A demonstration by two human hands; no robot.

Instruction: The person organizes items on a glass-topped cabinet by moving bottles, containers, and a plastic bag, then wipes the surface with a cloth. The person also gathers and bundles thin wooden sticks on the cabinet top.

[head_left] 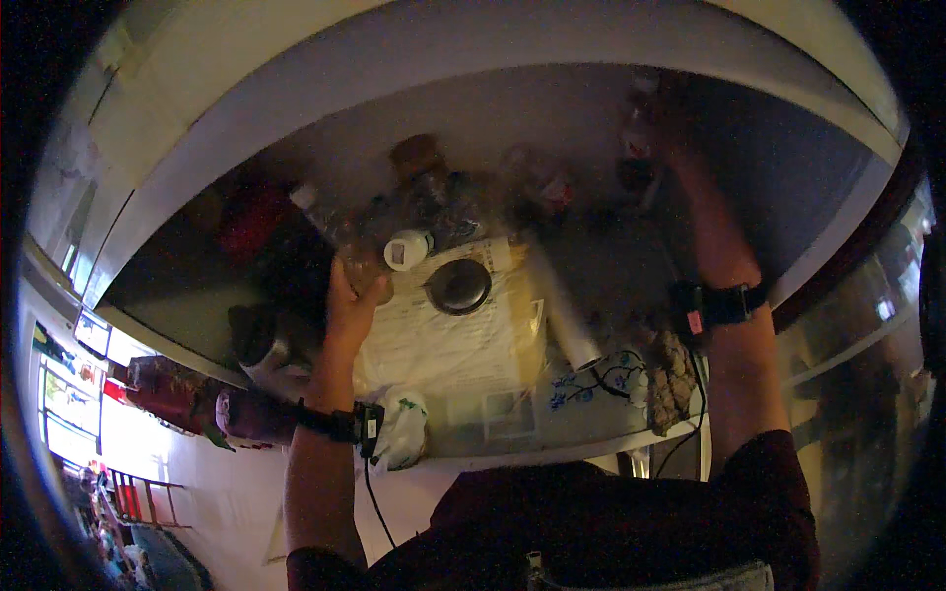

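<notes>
My left hand (pixel 352 310) is wrapped round a clear plastic bottle (pixel 367 258) that leans back to the left, towards a small white cap. Beside it lies a round white lid or tub (pixel 405 250). A dark round lid (pixel 460 287) rests on printed paper sheets (pixel 434 340). Far back on the right, my right hand (pixel 674 138) closes on an upright clear bottle (pixel 638 148) with a label; darkness and blur hide most of its fingers. Several clear plastic items (pixel 448 207) stand between the hands, under a brown lid (pixel 415 155).
A deep, dim cupboard shelf surrounds the things, with a pale frame (pixel 591 49) arching above. A long pale roll (pixel 564 310) lies right of the paper. A dark cylinder (pixel 266 340) and a red item (pixel 251 222) are left. A white plastic bag (pixel 402 424) sits at the front edge.
</notes>
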